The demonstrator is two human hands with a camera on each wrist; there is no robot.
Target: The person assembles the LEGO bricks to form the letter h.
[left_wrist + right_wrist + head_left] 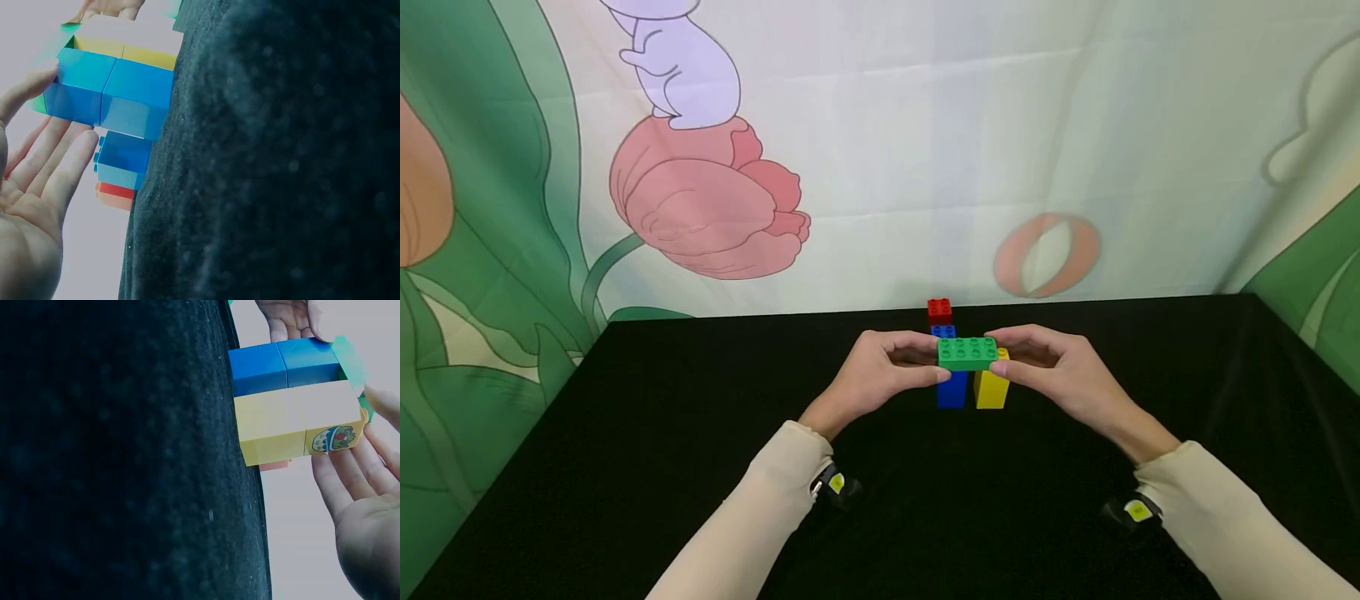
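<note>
A green studded brick lies across the tops of a blue brick stack and a yellow brick stack, which stand side by side. My left hand pinches its left end, thumb in front and fingers behind. At the right end my right hand pinches it in the same way. In the left wrist view the blue stack shows two bricks, one on the other. The upper yellow brick bears a printed picture, with right fingers touching near it. Whether the green brick is fully pressed down I cannot tell.
Behind the stacks stand another blue brick and a red brick. Black cloth covers the table. A printed curtain hangs along its back edge.
</note>
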